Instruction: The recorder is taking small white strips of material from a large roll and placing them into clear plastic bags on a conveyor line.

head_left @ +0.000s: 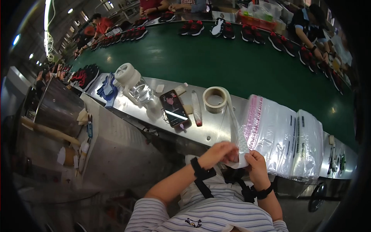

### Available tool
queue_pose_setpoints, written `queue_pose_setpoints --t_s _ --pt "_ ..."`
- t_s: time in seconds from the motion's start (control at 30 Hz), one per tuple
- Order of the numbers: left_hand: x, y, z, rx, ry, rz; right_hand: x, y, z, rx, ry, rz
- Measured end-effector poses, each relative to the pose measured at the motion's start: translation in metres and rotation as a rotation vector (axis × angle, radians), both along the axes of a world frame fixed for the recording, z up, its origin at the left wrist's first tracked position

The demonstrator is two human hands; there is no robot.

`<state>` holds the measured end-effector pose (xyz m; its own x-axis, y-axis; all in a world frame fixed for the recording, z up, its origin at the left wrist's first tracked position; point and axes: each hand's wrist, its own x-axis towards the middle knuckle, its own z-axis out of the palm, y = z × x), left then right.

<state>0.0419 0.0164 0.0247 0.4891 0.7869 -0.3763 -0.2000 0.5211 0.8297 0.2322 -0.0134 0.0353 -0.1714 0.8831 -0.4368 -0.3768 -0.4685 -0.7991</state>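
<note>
My left hand and my right hand are close together in front of my chest, both pinching a small white strip of labels that hangs from a roll of tape-like backing on the steel ledge. The strip runs up between my fingers toward the roll. Just right of my hands lie two stacks of clear plastic bags, one with a pink edge. Both wrists wear black straps.
A steel ledge carries a phone, a clear water bottle with a white lid, a thin tube and blue gloves. Behind it runs a green conveyor belt with black-and-red shoes. Other people work along its far side.
</note>
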Motion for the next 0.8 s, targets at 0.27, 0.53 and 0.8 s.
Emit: queue_pose_setpoints --t_s 0.27,0.53,0.8 --pt "-0.015 0.093 -0.032 -0.055 -0.282 0.55 0.024 -0.017 0.014 0.153 -0.28 -0.013" --pt "0.0 -0.001 0.024 0.384 0.503 0.495 0.035 -0.031 -0.009 0.197 -0.428 0.251" --pt "0.018 -0.066 0.031 0.735 0.604 0.259 -0.004 -0.019 0.001 0.358 -0.356 0.276"
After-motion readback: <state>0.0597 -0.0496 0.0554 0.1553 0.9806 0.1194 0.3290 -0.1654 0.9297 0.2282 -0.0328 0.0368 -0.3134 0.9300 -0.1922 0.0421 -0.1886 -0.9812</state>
